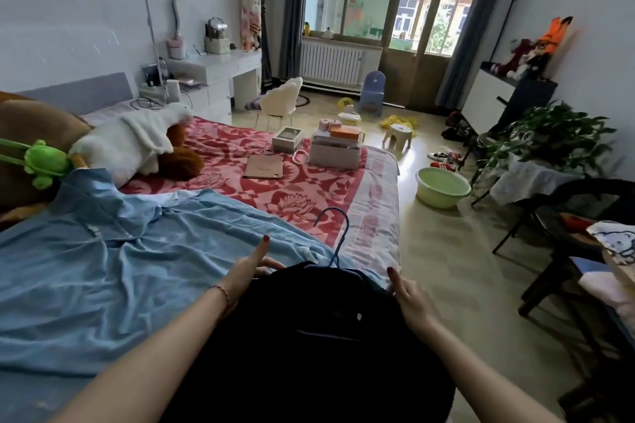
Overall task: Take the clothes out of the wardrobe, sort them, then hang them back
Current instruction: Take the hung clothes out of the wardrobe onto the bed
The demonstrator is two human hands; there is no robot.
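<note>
Our left hand [252, 268] holds one shoulder of the black top [309, 336], with the thumb sticking up and the other fingers tucked under the cloth. Our right hand [407, 295] holds the other shoulder, fingers curled over the edge. The black top is on a blue hanger [338, 240], and the hook pokes up out of the neck. We hold the top up right in front of us, over the near edge of the bed [309, 189]. A blue shirt [120, 268] lies spread flat on the bed just past our left hand. We think the step now is to get the black top sitting well on the hanger, so it can go back in the wardrobe. We cannot see the wardrobe from here. To do this well, we should pull both shoulders the same way, so the top sits even and does not slide off one side. We should keep the hook in the middle of the neck and standing up. We should not tug hard, or the neck may stretch. We should keep the top off the blue shirt, so the hook does not catch it. More clothes sit on a chair [584, 251] at our right.
</note>
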